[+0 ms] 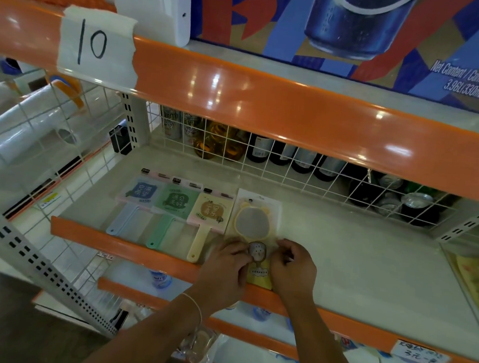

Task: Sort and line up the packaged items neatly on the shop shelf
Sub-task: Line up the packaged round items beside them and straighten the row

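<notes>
A person is working at a shop shelf with an orange front edge. Three packs are already lying side by side on it: a blue pack, a green pack and a cream pack, each with a long handle pointing to the front. Just beside the cream pack, a yellow mirror pack is lying flat, with its near end sitting at the shelf edge.

The left hand is pinching the near left side of the mirror pack with curled fingers. The right hand is pinching its near right side the same way. Both hands are holding this pack.

It looks like the person is setting the fourth pack into the row. Next, the pack probably needs a small nudge so it is lying straight and its edge is sitting right next to the cream pack. Then the hands can let go.
</notes>
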Available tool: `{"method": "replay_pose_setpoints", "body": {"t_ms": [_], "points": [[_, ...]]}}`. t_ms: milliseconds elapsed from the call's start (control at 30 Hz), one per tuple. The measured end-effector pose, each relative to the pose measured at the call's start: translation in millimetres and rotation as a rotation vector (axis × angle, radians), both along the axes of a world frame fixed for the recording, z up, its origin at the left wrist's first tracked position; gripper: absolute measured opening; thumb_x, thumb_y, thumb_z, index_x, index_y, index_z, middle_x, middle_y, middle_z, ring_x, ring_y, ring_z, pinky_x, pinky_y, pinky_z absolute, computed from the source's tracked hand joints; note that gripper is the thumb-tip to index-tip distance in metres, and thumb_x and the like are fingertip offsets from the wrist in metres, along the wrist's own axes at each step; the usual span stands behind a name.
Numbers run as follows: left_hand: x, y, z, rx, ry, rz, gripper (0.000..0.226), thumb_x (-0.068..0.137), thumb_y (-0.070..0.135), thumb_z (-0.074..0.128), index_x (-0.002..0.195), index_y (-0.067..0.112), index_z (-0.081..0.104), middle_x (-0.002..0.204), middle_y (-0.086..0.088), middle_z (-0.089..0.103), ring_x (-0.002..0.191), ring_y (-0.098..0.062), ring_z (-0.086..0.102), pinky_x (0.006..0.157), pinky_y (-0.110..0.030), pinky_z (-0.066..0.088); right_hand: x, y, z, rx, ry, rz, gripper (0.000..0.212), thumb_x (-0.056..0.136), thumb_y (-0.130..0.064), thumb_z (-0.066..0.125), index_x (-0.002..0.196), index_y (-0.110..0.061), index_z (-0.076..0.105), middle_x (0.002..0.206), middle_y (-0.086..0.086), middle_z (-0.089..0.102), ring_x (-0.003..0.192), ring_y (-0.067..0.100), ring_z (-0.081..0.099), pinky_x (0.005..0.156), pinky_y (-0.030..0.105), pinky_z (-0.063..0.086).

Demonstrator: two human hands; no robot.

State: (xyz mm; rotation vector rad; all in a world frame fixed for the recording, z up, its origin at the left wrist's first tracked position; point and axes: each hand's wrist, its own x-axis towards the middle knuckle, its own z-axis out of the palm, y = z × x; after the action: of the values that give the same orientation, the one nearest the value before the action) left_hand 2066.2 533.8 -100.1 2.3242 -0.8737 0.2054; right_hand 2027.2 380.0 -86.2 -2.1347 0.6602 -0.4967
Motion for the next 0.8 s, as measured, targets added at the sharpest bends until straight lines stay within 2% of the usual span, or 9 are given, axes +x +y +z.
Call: {"method": "replay_pose_setpoints", "body": {"t_ms": [133,233,333,433,467,533,600,700,800], "points": [[0.4,0.8,5.3,0.008,0.005,-0.034,0.030,0.082,0.018,0.045,0.088,0.014,0.074,0.099,0.000,0.072,0.106,-0.018,0.062,0.100,-0.033,0.047,-1.0,-4.7,4.6,0.105,-0.005,-0.003,0.022,0.085,-0.012,0.060,0.103,-0.020,0.070,0.092,-0.011,0.065,0.084,0.008,0.059,0.082,0.022,0.045],[0.8,0.3,10.3,0.055,0.034,-0.033,0.035,0.080,0.021,0.042,0.091,0.015,0.075,0.100,0.000,0.073,0.105,-0.019,0.063,0.097,-0.036,0.050,0.1,-10.0,2.3,0.185,0.003,-0.012,0.019,0.087,-0.013,0.062,0.103,-0.019,0.069,0.088,-0.009,0.064,0.083,0.010,0.059,0.081,0.021,0.042],[-1.3,-7.8,20.1,0.069,0.047,-0.007,0.027,0.080,0.018,0.048,0.091,0.016,0.072,0.096,0.000,0.070,0.103,-0.017,0.060,0.093,-0.029,0.051,2.1,-18.7,1.0,0.287,0.008,-0.016,0.018,0.087,-0.013,0.062,0.102,-0.017,0.071,0.088,-0.008,0.066,0.086,0.015,0.063,0.080,0.026,0.047],[-3.8,-31.2,33.3,0.028,0.063,-0.004,0.016,0.081,0.013,0.051,0.084,0.015,0.067,0.088,0.000,0.066,0.094,-0.016,0.057,0.086,-0.035,0.052,-2.1,-39.1,7.3,0.414,-0.028,-0.032,0.016,0.087,-0.012,0.061,0.099,-0.018,0.071,0.090,-0.004,0.071,0.083,0.013,0.066,0.076,0.030,0.054],[-5.9,-44.2,39.8,0.015,0.056,0.000,0.021,0.082,0.014,0.049,0.091,0.015,0.069,0.093,0.000,0.067,0.097,-0.017,0.058,0.085,-0.035,0.053,-5.7,-49.4,10.3,0.434,-0.044,-0.039,0.015,0.088,-0.012,0.062,0.098,-0.019,0.070,0.092,-0.002,0.071,0.083,0.012,0.066,0.077,0.032,0.056],[-11.4,-75.2,51.4,0.020,0.049,0.015,0.033,0.088,0.016,0.045,0.114,0.016,0.066,0.114,-0.001,0.064,0.113,-0.019,0.055,0.094,-0.032,0.048,-14.8,-76.5,13.8,0.415,-0.080,-0.050,0.016,0.087,-0.013,0.063,0.099,-0.020,0.072,0.095,-0.002,0.072,0.086,0.014,0.067,0.082,0.040,0.057],[-17.2,-111.3,61.5,0.052,0.099,0.004,0.038,0.094,0.017,0.043,0.130,0.018,0.056,0.128,0.000,0.054,0.124,-0.018,0.047,0.099,-0.026,0.038,-28.2,-108.9,20.3,0.360,-0.098,-0.051,0.018,0.088,-0.013,0.063,0.103,-0.018,0.070,0.097,-0.002,0.071,0.089,0.016,0.067,0.084,0.043,0.057],[-25.5,-169.9,71.0,0.073,0.179,-0.050,0.042,0.096,0.019,0.043,0.138,0.018,0.047,0.138,-0.002,0.049,0.130,-0.018,0.041,0.105,-0.027,0.034,-52.4,-160.9,33.1,0.275,-0.108,-0.097,0.020,0.089,-0.012,0.061,0.108,-0.015,0.069,0.098,0.002,0.070,0.089,0.020,0.067,0.084,0.039,0.056],[-38.3,-226.0,81.1,0.098,0.276,-0.105,0.044,0.098,0.022,0.043,0.142,0.016,0.040,0.142,-0.005,0.045,0.131,-0.021,0.039,0.106,-0.030,0.035,-76.6,-215.3,42.1,0.146,-0.094,-0.148,0.022,0.090,-0.014,0.061,0.110,-0.012,0.068,0.101,0.003,0.069,0.090,0.017,0.064,0.083,0.028,0.049]]}}
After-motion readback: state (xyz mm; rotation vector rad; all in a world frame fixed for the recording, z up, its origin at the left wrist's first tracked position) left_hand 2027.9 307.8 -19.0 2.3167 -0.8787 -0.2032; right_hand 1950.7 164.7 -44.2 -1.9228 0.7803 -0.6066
